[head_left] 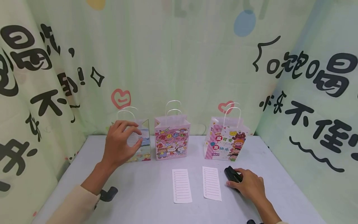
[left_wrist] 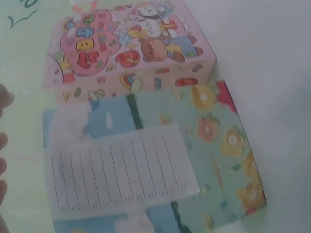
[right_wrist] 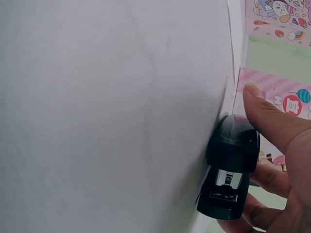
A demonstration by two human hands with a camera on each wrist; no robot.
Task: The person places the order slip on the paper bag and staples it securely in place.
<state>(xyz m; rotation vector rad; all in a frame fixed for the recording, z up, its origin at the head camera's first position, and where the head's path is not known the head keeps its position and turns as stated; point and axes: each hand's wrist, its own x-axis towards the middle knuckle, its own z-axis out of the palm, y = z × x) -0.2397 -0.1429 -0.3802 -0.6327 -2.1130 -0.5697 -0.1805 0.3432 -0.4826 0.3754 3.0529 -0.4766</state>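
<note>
My left hand (head_left: 120, 141) is raised in front of a blue and green flowered gift bag (left_wrist: 209, 126), thumb and fingers spread in a curve with nothing between them. A white lined slip (left_wrist: 121, 170) lies flat against that bag's front. On the right of the table, my right hand (head_left: 250, 185) grips a black stapler (head_left: 233, 175), thumb on one side and fingers on the other. The right wrist view shows the open front end of the stapler (right_wrist: 231, 155) close to the table surface.
Two lined paper slips lie on the white table, one left (head_left: 182, 186) and one right (head_left: 211, 183). Behind them stand a pink cartoon gift bag (head_left: 172, 138) and a pink-striped gift bag (head_left: 223, 140), handles up. A printed curtain (head_left: 190, 62) hangs around the table.
</note>
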